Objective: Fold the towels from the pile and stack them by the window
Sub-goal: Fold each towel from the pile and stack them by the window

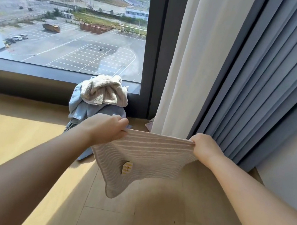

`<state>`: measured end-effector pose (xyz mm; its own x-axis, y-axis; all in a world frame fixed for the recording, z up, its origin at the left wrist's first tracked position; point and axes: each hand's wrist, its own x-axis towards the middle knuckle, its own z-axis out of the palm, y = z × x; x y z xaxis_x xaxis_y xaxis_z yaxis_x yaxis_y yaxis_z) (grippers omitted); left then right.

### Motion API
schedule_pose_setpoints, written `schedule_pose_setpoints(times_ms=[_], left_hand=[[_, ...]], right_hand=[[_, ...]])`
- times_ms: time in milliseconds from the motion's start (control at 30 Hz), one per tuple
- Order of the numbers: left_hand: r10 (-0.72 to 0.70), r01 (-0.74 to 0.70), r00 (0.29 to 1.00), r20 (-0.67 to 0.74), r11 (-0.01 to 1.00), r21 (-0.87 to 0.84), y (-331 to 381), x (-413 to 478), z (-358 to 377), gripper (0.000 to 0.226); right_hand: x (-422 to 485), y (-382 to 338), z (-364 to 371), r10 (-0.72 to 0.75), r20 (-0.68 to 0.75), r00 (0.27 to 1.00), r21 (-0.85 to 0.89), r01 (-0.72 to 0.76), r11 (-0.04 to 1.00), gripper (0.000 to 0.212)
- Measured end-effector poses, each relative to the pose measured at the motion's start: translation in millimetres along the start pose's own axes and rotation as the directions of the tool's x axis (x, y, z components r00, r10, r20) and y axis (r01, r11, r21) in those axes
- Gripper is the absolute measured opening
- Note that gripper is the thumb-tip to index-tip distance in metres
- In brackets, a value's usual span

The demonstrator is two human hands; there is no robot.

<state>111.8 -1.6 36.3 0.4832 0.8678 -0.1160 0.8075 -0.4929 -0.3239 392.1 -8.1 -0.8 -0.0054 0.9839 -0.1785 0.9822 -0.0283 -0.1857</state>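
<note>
Right in front, the wooden floor has lots of open room on the left, where the sun shines on it. On the right the room gets tight. A white curtain and a blue-grey curtain hang down there, and a grey wall stands just beside them. The big window runs along the far edge of the floor, with a dark frame at its bottom.

The pile of towels sits on the floor against the window frame, near the white curtain. A cream towel lies crumpled on top, with light blue towels under it. The left arm covers the low part of the pile, so I cannot tell how many towels are in it. A small pink thing peeks out from behind the white curtain. It is too hidden to name.

Both hands hold a striped beige towel up in the air, in front of the pile. The left hand pinches one top corner with curled fingers. The right hand pinches the other top corner the same way. The top edge is pulled straight between them. The rest hangs down above the floor. A little yellow tag shows on it.
</note>
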Motion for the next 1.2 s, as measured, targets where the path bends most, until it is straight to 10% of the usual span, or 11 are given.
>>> schedule_pose_setpoints(times_ms=[367,633,933,1200], left_hand=[[-0.252,0.252,0.966,0.052,0.968,0.001,-17,-15,44,0.023],[-0.579,0.628,0.778,0.244,0.703,-0.334,-33,-10,60,0.013],[-0.628,0.389,0.767,-0.13,0.617,-0.684,-29,0,50,0.02],[-0.528,0.374,0.848,-0.047,0.658,-0.654,2,-39,89,0.018]], right_hand=[[8,9,3,-0.04,0.048,0.998,0.309,0.023,0.951,0.02],[20,3,7,0.032,0.092,0.995,0.682,-0.086,0.726,0.014],[25,14,4,0.294,-0.034,0.955,0.933,-0.075,0.351,0.018],[-20,27,52,0.344,0.089,0.935,0.967,-0.164,0.194,0.017]])
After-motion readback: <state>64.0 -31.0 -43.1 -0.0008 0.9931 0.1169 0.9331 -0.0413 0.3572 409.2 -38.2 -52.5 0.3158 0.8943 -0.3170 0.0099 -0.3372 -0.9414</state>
